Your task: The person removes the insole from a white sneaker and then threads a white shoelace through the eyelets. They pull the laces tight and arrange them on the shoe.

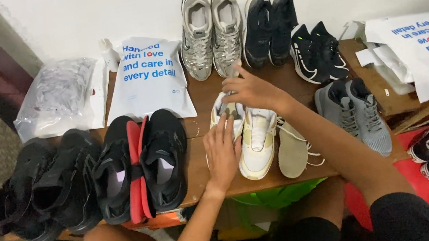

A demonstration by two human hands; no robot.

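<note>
At the frame's centre, the left hand (221, 151) presses flat on a white sneaker (257, 142); the right hand (251, 90) pinches its heel, best kept steady.

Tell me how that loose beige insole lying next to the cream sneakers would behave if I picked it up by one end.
The beige insole looks thin and flat, so it would probably droop and bend. It seems very light for its size, likely foam. It lies partly over the wooden table edge beside the cream sneaker, so a nudge might slide it off.

Wooden table (195, 112), pairs of shoes (212, 32), plastic bags (149, 73)
</note>
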